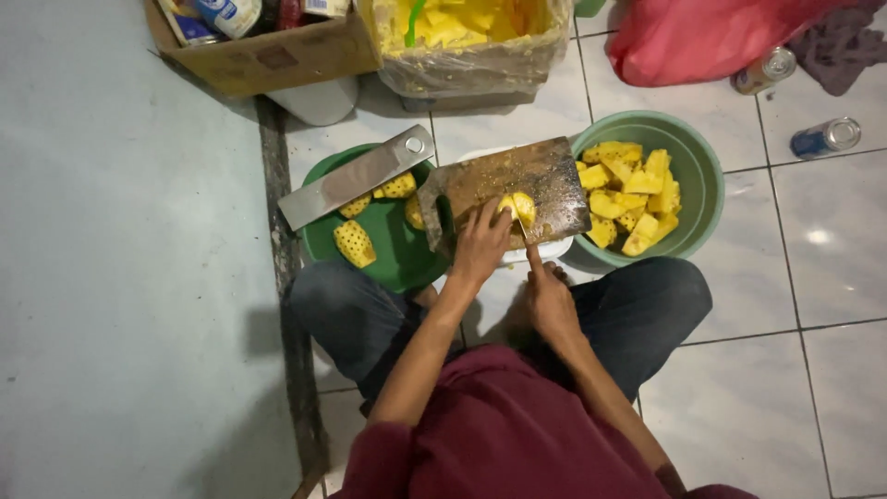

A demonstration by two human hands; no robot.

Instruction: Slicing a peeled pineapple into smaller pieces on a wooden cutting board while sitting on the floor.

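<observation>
I sit on the floor with a wet wooden cutting board (545, 180) in front of me. My left hand (480, 245) presses a yellow pineapple piece (519, 207) onto the board. My right hand (547, 294) grips a knife (527, 242) whose blade meets that piece. A pale green bowl (707, 171) to the right of the board is filled with cut pineapple chunks (628, 199). To the left, a dark green tray (397, 249) carries peeled pineapple pieces (354, 243) and a flat metal blade (356, 177) lying across its rim.
A cardboard box (277, 55) and a plastic-lined box of yellow pieces (471, 42) stand at the back. A red bag (702, 37) and two cans (825, 137) lie on the white tiles at the right. Grey floor stretches to the left.
</observation>
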